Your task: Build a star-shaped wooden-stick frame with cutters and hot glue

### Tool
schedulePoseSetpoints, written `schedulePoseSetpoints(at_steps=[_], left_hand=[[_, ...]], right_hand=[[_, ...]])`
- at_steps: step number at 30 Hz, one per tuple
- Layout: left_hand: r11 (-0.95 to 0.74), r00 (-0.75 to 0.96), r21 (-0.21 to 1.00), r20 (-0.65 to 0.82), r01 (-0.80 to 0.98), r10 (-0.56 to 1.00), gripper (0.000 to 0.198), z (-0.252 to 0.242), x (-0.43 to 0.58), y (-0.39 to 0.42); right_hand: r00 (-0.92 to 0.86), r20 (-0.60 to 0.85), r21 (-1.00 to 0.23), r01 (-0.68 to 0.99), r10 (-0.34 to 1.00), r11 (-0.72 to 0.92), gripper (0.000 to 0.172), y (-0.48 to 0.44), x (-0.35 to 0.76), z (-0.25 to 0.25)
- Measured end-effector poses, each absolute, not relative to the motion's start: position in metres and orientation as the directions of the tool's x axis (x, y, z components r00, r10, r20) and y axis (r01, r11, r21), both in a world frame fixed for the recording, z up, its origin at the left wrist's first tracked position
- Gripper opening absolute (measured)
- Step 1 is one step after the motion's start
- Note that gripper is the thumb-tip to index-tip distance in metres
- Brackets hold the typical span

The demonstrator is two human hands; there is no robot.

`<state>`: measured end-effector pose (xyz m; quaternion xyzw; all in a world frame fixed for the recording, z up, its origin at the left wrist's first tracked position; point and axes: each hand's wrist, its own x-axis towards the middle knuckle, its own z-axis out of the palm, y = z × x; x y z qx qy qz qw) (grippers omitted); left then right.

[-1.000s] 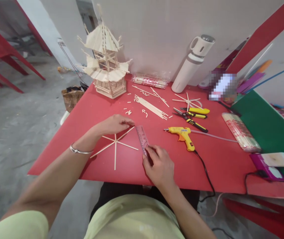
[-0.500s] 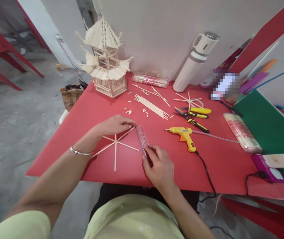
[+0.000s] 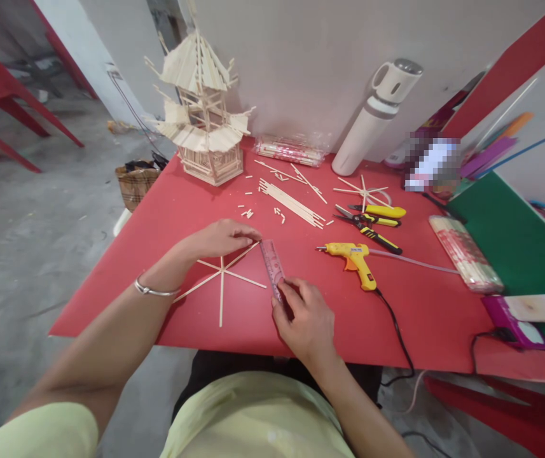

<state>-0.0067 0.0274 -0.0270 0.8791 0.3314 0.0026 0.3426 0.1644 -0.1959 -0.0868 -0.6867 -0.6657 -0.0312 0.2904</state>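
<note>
A six-spoked frame of thin wooden sticks (image 3: pixel 221 299) lies flat on the red table. My left hand (image 3: pixel 224 238) reaches over its upper spokes, with fingers together and the thumb against the tip of the upper right spoke. A clear plastic ruler (image 3: pixel 272 259) is set across that side of the frame, its far end by my left fingertips. My right hand (image 3: pixel 304 317) grips the near end of the ruler between thumb and fingers. Part of the frame is hidden beneath my left hand and wrist.
Right of the ruler lies a yellow glue gun (image 3: pixel 355 257) with a trailing cord. Behind it are pliers (image 3: pixel 372 229) and a second spoked frame (image 3: pixel 362 191). Loose sticks (image 3: pixel 294 203) lie mid-table. A stick pagoda model (image 3: pixel 205 121) and a white flask (image 3: pixel 367 130) stand behind.
</note>
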Motion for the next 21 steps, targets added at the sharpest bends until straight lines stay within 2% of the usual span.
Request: schedulePoseSetpoints(at_steps=[10, 21], left_hand=[[-0.563, 0.796, 0.614, -0.191, 0.554, 0.575, 0.039, -0.0280, -0.0070, 0.0269], [-0.525, 0.774, 0.617, -0.234, 0.586, 0.589, 0.039, -0.0271, -0.0075, 0.0266]], right_hand=[[0.079, 0.411, -0.336, 0.939, 0.908, 0.070, 0.036, -0.1965, 0.1646, -0.0860], [0.092, 0.422, -0.360, 0.930, 0.902, 0.074, 0.030, -0.1978, 0.1643, -0.0878]])
